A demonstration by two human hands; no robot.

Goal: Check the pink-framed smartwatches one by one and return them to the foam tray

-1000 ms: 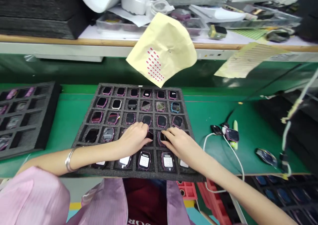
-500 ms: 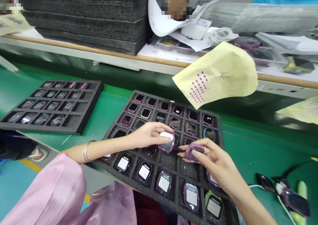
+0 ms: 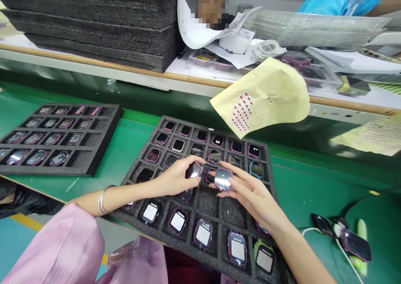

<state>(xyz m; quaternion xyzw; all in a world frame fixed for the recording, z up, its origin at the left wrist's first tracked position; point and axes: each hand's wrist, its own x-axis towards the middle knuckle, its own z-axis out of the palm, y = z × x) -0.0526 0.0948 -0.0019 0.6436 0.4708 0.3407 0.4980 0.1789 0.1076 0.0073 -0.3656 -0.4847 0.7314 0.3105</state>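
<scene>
Watch (image 3: pixel 222 178) in right hand (image 3: pixel 251 191) turned — open compartments (image 3: pixel 206 203) nearby

The L. upper arm was covered by a loose pink sleeve (image 3: pixel 59 250), marked w/ fine pale stripes & softly creased, its edge being set approx. at the elbow. A shiny silver-col. bangle (image 3: pixel 102 200), smooth & rounded, was worn nr. the L. wrist. The L. forearm (image 3: pixel 134 195) and R. forearm (image 3: pixel 300 242) were left bare, as were the L. hand (image 3: pixel 180 175) and R. hand (image 3: pixel 250 188). Lower down, mauve-pink cloth (image 3: pixel 140 261), also finely striped, was seen in folds; beside it, dark red cloth (image 3: pixel 180 271) was shown, partly hidden & in shadow.
</scene>
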